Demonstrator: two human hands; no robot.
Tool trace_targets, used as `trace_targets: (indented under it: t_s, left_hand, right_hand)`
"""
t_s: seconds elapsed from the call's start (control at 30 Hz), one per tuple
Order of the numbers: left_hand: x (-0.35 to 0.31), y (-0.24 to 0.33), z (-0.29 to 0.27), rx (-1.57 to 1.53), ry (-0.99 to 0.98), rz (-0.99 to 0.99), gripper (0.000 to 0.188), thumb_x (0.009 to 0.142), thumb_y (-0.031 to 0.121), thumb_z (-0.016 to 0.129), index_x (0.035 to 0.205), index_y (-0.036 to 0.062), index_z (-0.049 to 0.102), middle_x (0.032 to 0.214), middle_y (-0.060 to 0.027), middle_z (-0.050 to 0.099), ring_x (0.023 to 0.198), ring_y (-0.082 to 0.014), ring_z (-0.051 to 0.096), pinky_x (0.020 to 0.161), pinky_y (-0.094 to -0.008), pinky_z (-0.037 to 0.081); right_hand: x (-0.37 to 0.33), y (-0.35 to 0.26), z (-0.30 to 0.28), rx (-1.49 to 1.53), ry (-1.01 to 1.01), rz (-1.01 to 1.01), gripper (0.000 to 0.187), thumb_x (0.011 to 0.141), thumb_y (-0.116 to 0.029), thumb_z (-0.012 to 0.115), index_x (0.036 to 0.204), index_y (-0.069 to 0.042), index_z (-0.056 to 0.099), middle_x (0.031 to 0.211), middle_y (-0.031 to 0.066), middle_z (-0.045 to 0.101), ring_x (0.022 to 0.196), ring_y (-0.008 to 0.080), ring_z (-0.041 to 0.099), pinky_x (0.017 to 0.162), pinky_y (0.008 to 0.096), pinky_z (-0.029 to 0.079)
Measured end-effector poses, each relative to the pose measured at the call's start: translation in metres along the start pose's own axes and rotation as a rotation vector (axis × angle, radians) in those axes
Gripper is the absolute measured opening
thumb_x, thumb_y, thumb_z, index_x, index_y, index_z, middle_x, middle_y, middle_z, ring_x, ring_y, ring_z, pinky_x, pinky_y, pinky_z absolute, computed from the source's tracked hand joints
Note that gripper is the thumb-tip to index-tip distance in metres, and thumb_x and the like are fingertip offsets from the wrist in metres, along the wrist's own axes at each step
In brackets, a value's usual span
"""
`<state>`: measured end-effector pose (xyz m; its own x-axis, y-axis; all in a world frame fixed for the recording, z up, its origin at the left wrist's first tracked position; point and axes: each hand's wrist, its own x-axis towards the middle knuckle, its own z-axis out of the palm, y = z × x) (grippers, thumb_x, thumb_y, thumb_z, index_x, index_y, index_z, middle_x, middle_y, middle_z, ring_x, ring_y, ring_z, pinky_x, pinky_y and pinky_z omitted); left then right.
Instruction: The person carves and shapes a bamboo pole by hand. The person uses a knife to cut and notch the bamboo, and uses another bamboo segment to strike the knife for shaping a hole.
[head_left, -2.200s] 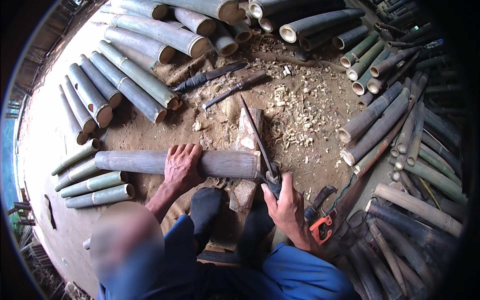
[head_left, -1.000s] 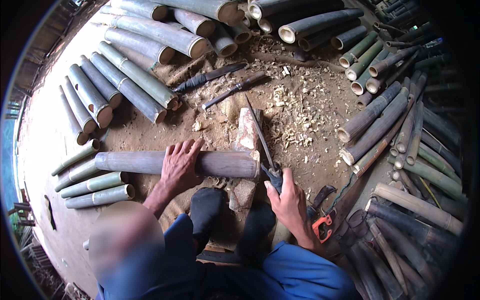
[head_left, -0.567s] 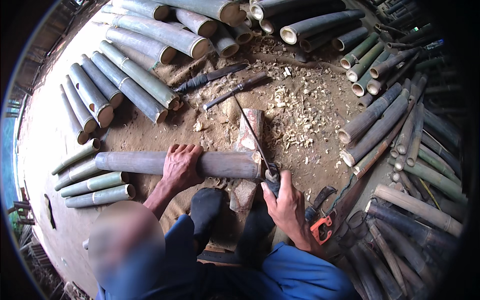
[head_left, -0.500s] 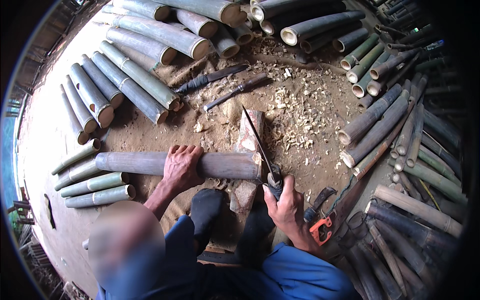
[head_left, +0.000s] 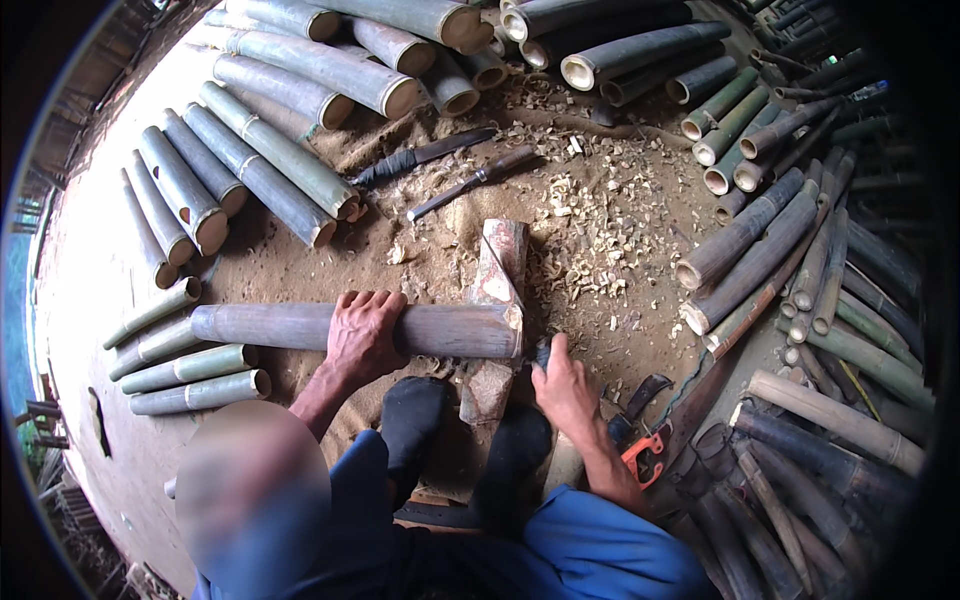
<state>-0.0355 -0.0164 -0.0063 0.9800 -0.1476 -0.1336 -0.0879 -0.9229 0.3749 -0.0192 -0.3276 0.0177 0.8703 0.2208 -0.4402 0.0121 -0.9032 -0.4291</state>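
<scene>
My left hand (head_left: 366, 330) is closed over the middle of a thick bamboo pole (head_left: 465, 331), which lies crosswise in front of me. The pole's right end rests on a rough wooden block (head_left: 503, 262). Low at that cut end, my right hand (head_left: 569, 392) grips the dark handle of a long-bladed knife (head_left: 543, 353). Its blade shows nearly edge-on as a thin line beside the pole's end and over the block. Part of the blade is hard to make out. My feet in dark socks stand on either side of the block's near end.
Beyond the block lie a sheathed-looking dark knife (head_left: 425, 158) and a chisel-like tool (head_left: 474, 183) among wood chips (head_left: 610, 230). Bamboo lengths (head_left: 262, 172) are stacked all around. By my right forearm are an orange-handled saw (head_left: 645, 458) and a curved blade (head_left: 648, 394).
My right hand has rolled over and the knife has dropped lower at the pole's end, its blade now showing thinner. The left hand and the bamboo pole have stayed put.
</scene>
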Motion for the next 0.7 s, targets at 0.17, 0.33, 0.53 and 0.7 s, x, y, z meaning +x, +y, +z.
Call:
trace_targets:
  t_s: [0.17,0.33,0.53,0.7]
  left_hand:
    - [0.000,-0.006,0.003,-0.002,0.017,-0.006,0.055,0.059,0.021,0.085,0.108,0.0110,0.063,0.101,-0.0087,0.067,0.105,-0.0304,0.065,0.100,-0.0455,0.044]
    - [0.000,-0.003,0.002,0.004,0.014,-0.003,0.055,0.059,0.021,0.085,0.108,0.0110,0.063,0.103,-0.0090,0.067,0.106,-0.0305,0.064,0.100,-0.0455,0.044]
    - [0.000,-0.003,0.003,-0.002,-0.010,-0.011,0.056,0.059,0.021,0.085,0.110,0.0107,0.064,0.105,-0.0088,0.068,0.106,-0.0310,0.065,0.101,-0.0460,0.045]
    - [0.001,-0.003,0.002,0.008,0.013,-0.004,0.058,0.059,0.022,0.085,0.111,0.0108,0.064,0.105,-0.0091,0.067,0.106,-0.0312,0.065,0.101,-0.0462,0.045]
  right_hand:
    - [-0.020,-0.014,-0.015,0.218,0.133,-0.144,0.035,0.099,-0.025,0.066,0.119,-0.002,0.048,0.087,0.0285,0.067,0.077,0.0514,0.067,0.066,0.0590,0.052]
    - [-0.024,-0.010,-0.006,0.294,0.280,-0.223,0.031,0.099,-0.024,0.069,0.112,-0.004,0.049,0.078,0.0240,0.068,0.072,0.0470,0.070,0.060,0.0538,0.052]
    - [-0.016,-0.019,-0.015,0.181,0.129,-0.127,0.036,0.099,-0.024,0.068,0.117,-0.003,0.046,0.081,0.0289,0.066,0.078,0.0523,0.067,0.064,0.0568,0.050]
    - [-0.019,-0.020,-0.015,0.186,0.113,-0.125,0.034,0.099,-0.023,0.066,0.115,-0.001,0.046,0.087,0.0291,0.068,0.079,0.0495,0.069,0.064,0.0563,0.053]
